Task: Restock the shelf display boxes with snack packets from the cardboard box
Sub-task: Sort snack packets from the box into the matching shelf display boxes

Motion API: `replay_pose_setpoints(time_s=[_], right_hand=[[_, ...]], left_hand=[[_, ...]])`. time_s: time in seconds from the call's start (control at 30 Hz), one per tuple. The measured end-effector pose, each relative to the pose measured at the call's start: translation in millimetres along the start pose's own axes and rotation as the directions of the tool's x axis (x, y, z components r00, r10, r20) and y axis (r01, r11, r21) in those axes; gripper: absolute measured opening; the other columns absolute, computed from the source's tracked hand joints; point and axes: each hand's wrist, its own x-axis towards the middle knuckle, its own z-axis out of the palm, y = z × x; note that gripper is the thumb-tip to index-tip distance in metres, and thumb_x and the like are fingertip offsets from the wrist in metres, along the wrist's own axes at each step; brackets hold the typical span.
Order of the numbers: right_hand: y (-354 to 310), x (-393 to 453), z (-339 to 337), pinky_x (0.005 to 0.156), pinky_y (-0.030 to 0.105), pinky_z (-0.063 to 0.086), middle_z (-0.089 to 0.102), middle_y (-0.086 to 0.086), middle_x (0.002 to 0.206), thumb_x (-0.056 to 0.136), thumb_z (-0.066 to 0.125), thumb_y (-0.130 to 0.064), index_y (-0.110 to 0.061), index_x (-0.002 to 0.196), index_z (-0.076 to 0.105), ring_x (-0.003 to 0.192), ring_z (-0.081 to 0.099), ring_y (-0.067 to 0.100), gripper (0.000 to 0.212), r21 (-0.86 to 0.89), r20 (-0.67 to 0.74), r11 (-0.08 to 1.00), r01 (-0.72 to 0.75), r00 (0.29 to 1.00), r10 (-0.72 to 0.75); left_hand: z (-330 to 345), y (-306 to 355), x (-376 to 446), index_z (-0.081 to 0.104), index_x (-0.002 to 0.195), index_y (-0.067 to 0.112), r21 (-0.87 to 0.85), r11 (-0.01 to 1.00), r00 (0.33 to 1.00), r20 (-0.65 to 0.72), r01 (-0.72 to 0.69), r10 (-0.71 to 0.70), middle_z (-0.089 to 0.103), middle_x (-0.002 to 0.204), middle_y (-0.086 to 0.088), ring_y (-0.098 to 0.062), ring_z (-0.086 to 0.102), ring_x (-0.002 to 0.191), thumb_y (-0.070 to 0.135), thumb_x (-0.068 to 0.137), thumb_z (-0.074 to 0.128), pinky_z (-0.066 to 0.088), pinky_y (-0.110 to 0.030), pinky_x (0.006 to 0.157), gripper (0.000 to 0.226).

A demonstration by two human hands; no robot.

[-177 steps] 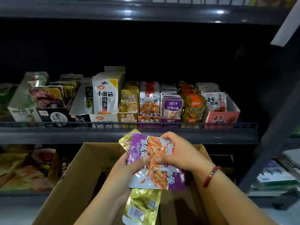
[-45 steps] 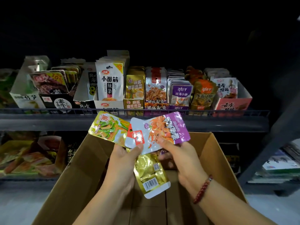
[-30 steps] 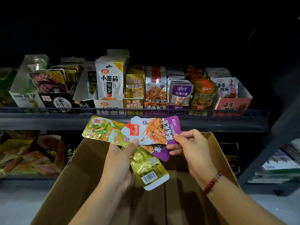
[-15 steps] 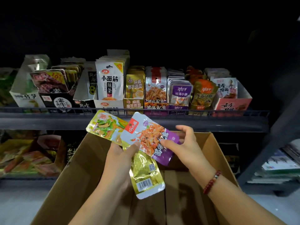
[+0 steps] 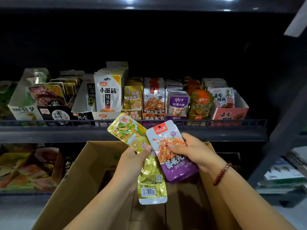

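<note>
Purple packet point(image 5: 172, 153): white and purple, orange strips printed on it; centre of frame, upright, above the open cardboard box point(image 5: 79, 176).
Right hand point(image 5: 194, 151): grip pinching the purple packet, thumb on its front, fingers curled behind.
Yellow packets point(image 5: 127, 131): one face-up, tilted toward upper left; a second, gold point(image 5: 152, 180), hangs below it with barcode showing.
Left hand point(image 5: 132, 163): grip pinching both yellow packets where they overlap, thumb on top.
Contact: purple packet's left edge overlaps the yellow ones.
Cardboard box: lower centre, flaps open, beneath both hands; inside is dim.
Display boxes point(image 5: 230, 113): row across the middle of the frame on the shelf point(image 5: 49, 131), packets standing upright in them.
Matching stock: purple-and-white packets point(image 5: 154, 97) in the row, just above the held ones.
Lower shelf, left edge: more packets point(image 5: 25, 170), blurred.
Right wrist: red bead bracelet point(image 5: 221, 174).
</note>
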Motion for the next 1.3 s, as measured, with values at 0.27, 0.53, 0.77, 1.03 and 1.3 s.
replay_pose_setpoints(time_s=[0.27,0.53,0.77,1.03,1.3], right_hand=[[-2.1,0.5,-10.1,0.072,0.022,0.052,0.068,-0.008,0.098,0.087,0.068,-0.023,-0.027,0.102,0.052,0.085,0.065,0.004,0.022,-0.146,-0.117,0.985,0.096,0.987,-0.114],[-16.6,21.3,1.6,0.095,0.043,0.051,0.069,-0.001,0.108,0.085,0.071,-0.021,-0.019,0.115,0.052,0.099,0.067,0.016,0.036,-0.095,-0.034,0.992,0.087,0.995,-0.091],[-54.4,65.5,33.8,0.093,0.045,0.051,0.054,0.004,0.130,0.096,0.052,-0.033,-0.020,0.136,0.029,0.112,0.059,0.019,0.048,-0.188,-0.170,0.943,0.275,0.936,-0.307],[-99.5,117.9,47.5,0.055,0.032,0.055,0.052,0.008,0.123,0.102,0.039,-0.024,-0.012,0.132,0.027,0.081,0.065,0.019,0.035,-0.507,-0.331,0.762,0.403,0.725,-0.604],[-100.1,159.9,46.6,0.045,0.025,0.038,0.049,0.015,0.119,0.099,0.040,-0.016,-0.015,0.127,0.030,0.074,0.056,0.023,0.031,-0.484,-0.407,0.843,0.235,0.793,-0.454]], left_hand=[[13.9,4.0,6.2,0.060,0.110,0.005,0.046,0.998,0.996,0.074,0.037,-0.040,0.074,0.102,-0.014,-0.026,0.073,0.088,-0.005,0.091,0.056,0.059,-0.037,0.076,0.022],[-10.8,16.4,7.6,0.061,0.115,0.014,0.272,0.956,0.993,-0.002,-0.114,0.119,0.074,0.104,-0.001,-0.023,0.070,0.098,0.017,0.096,0.059,0.052,-0.052,0.093,0.020],[-45.1,43.6,16.8,0.066,0.105,0.027,0.454,0.851,0.940,-0.076,-0.264,0.332,0.074,0.093,0.007,-0.018,0.070,0.088,0.036,0.094,0.058,0.056,-0.042,0.082,0.016],[-64.0,56.6,32.3,0.061,0.089,0.035,0.453,0.844,0.919,-0.121,-0.286,0.376,0.071,0.090,0.009,-0.012,0.067,0.086,0.033,0.095,0.058,0.051,-0.029,0.074,0.008],[-67.2,50.9,36.6,0.065,0.096,0.032,0.332,0.898,0.924,-0.148,-0.288,0.351,0.072,0.092,0.015,-0.002,0.067,0.086,0.030,0.095,0.057,0.049,-0.021,0.067,0.007]])
